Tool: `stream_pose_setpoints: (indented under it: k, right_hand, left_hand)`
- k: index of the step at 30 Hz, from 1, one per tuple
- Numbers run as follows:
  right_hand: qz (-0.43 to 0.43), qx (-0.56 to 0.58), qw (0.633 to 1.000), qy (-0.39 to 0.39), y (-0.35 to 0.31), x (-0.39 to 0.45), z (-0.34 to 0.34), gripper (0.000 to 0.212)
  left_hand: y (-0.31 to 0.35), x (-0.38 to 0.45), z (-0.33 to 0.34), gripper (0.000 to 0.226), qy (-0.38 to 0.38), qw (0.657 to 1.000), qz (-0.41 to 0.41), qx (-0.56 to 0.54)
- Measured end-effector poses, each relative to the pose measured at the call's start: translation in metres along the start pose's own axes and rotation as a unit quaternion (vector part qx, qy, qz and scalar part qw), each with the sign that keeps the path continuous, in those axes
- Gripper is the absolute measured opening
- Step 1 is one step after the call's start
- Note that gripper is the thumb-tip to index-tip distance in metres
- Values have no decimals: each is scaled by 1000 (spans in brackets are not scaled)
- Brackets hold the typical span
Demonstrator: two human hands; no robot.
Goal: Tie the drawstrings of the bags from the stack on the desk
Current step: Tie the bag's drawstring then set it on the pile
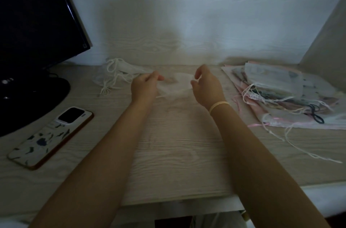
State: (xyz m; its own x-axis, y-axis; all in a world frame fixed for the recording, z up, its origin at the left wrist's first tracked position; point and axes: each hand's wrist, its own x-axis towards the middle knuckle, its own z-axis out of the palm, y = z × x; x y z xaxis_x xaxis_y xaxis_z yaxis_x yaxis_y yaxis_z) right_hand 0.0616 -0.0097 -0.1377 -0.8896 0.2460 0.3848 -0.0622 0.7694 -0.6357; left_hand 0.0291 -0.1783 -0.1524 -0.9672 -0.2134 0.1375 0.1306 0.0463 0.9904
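Note:
A sheer white drawstring bag lies blurred at the middle back of the desk, between my two hands. My left hand pinches its left edge with fingers closed. My right hand is at the bag's right edge, fingers curled around what looks like its string; the grip itself is blurred. A stack of pale and pink printed bags with loose strings lies at the right. White bags with thick cords lie at the back left.
A dark monitor on a round black base stands at the left. A phone in a patterned case lies face down near the front left. The wall runs close behind the desk. A dark hair tie lies on the stack.

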Motion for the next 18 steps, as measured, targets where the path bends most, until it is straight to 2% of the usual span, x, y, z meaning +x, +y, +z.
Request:
stream_pose_setpoints:
  k: [3,5,7,9,11,13,16,18]
  right_hand:
    - [-20,-32,999,25,1,-2,1,15]
    - [-44,-61,997,16,1,-3,2,15]
    - [-70,-60,996,6,3,-1,0,16]
    - [-96,0,995,-39,1,1,0,23]
    - [-119,73,983,-116,-4,-2,1,35]
    - [-134,101,972,-162,-11,-5,5,34]
    - [-134,93,977,-135,-15,-5,5,17]
    - [-113,106,982,-111,-16,-5,4,14]
  left_hand:
    - [-1,3,-5,26,41,998,31,39]
    - [2,0,-5,25,11,992,64,109]
    - [7,-6,-3,29,-47,990,61,117]
    - [11,-10,0,37,-100,990,45,87]
    - [14,-14,4,46,-134,989,23,54]
    - [16,-16,8,52,-147,988,1,35]
    - [15,-15,7,68,-171,983,3,73]
    - [14,-15,5,79,-194,977,11,89]
